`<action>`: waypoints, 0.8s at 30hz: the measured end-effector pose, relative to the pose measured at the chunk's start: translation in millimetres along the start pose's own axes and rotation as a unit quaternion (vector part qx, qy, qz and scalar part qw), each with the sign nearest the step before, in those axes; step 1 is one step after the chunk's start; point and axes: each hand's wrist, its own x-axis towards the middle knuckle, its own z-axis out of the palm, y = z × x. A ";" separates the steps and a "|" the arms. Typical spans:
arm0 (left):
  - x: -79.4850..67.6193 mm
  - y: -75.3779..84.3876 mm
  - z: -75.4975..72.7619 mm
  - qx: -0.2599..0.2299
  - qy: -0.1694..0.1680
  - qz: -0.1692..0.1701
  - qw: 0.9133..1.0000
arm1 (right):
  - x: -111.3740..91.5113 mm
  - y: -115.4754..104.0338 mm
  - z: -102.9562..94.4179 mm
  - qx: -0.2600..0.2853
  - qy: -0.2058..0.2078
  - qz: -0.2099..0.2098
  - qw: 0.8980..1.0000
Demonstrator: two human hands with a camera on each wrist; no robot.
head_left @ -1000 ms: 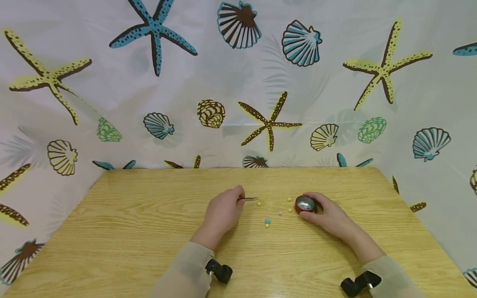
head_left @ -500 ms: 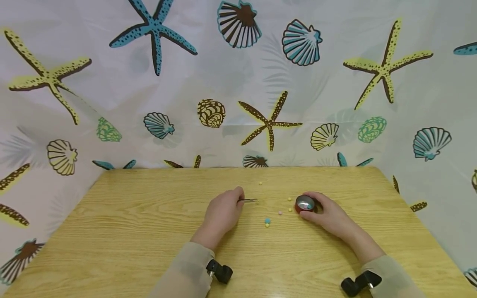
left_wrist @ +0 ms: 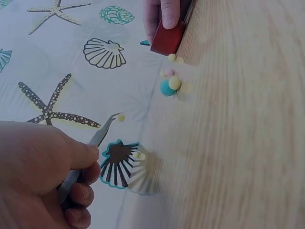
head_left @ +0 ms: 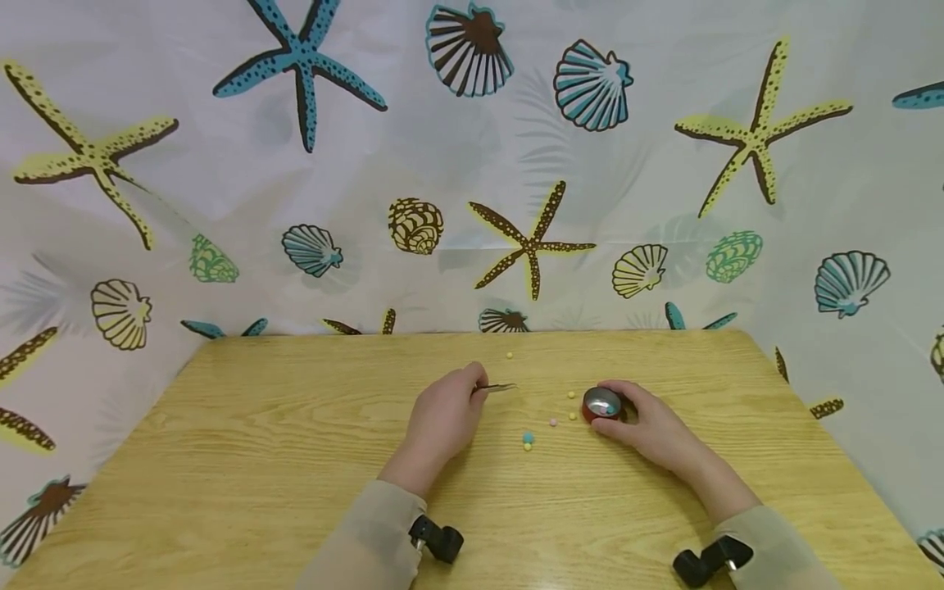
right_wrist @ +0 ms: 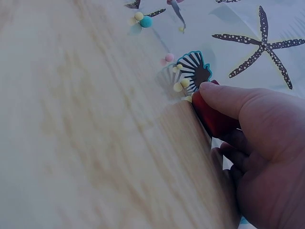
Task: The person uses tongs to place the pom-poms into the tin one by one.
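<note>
My left hand (head_left: 445, 415) pinches a pair of curved-tip tweezers (head_left: 497, 388) just above the table, points toward the right. In the left wrist view a small yellow ball (left_wrist: 121, 117) appears right by the tips of the tweezers (left_wrist: 101, 135); whether they grip it, I cannot tell. My right hand (head_left: 655, 425) holds a small round red tin (head_left: 591, 416) between thumb and fingers, its silvery inside facing up. Pink and blue bits show in the tin. Between the hands lie a pink ball (head_left: 553, 423), a blue ball (head_left: 527, 438) and several yellow balls (head_left: 571, 416).
A yellow ball (head_left: 509, 356) lies farther back on the wooden table (head_left: 243, 459). A patterned cloth (head_left: 354, 180) with shells and starfish hangs behind the table and along its sides. A black mount (head_left: 437, 539) sits on each sleeve.
A yellow ball that lay by the tweezers' tips has moved to the back of the table. The left hand and tweezers have shifted slightly up and away. The right hand still holds the tin.
</note>
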 end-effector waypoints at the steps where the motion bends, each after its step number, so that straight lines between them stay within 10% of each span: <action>1: 0.6 2.6 0.1 -0.003 0.003 0.003 1.000 | -0.1 0.1 -0.1 -0.001 0.000 0.000 1.000; 24: 15.5 59.3 21.7 -0.020 0.009 0.064 0.998 | 3.6 2.5 -1.3 0.018 0.003 -0.016 1.000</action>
